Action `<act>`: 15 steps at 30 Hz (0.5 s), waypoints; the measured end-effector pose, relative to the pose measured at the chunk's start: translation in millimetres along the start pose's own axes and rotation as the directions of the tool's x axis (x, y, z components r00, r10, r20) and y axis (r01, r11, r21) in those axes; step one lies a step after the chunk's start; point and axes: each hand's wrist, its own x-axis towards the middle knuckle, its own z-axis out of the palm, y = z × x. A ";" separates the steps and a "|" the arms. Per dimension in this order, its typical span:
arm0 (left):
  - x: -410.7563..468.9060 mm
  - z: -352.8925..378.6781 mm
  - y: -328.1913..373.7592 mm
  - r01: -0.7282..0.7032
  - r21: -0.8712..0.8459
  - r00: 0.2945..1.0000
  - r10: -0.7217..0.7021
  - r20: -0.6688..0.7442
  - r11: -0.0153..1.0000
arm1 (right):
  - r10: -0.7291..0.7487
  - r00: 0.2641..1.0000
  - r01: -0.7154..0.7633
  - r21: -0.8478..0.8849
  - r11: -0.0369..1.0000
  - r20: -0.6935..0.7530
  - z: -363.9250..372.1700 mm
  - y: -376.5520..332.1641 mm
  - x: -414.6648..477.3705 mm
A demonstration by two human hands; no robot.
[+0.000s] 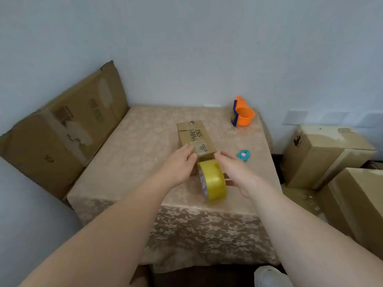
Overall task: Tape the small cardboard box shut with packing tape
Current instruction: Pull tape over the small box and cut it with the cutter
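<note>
A small cardboard box [194,137] with black print and clear tape along its top lies in the middle of the table [132,154]. My left hand [178,166] rests against its near left corner, fingers on the taped edge. My right hand [232,168] touches its near right corner with fingers spread. A yellow roll of packing tape [213,180] stands on edge between my hands, right in front of the box; it seems joined to the box by a strip of tape.
An orange tape dispenser [242,112] stands at the table's far right. A small teal cutter [244,155] lies right of the box. A flattened carton [62,129] leans on the left wall. Cardboard boxes [323,154] are stacked on the floor at right.
</note>
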 end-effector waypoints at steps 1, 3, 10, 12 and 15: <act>2.3 0.6 0.3 0.001 -0.010 1.000 -0.001 0.004 1.000 | 0.003 1.000 -0.004 0.047 0.999 0.021 1.9 0.8 2.5; 6.7 3.0 -2.6 -0.004 0.012 1.000 0.003 0.025 1.000 | -0.005 0.995 -0.003 0.079 0.997 0.099 7.5 1.4 4.6; 16.2 1.5 -11.6 -0.043 0.023 0.997 0.041 0.064 0.999 | -0.026 0.991 -0.005 0.235 0.972 0.128 18.8 0.2 4.2; 16.7 0.4 -11.8 -0.057 0.026 0.996 0.055 0.071 0.998 | -0.014 0.992 -0.018 0.247 0.969 0.128 18.8 0.4 2.2; 20.0 -0.3 -10.9 -0.079 0.088 0.993 0.070 0.100 0.993 | 0.007 0.987 -0.051 0.276 0.960 0.158 20.6 1.2 -0.8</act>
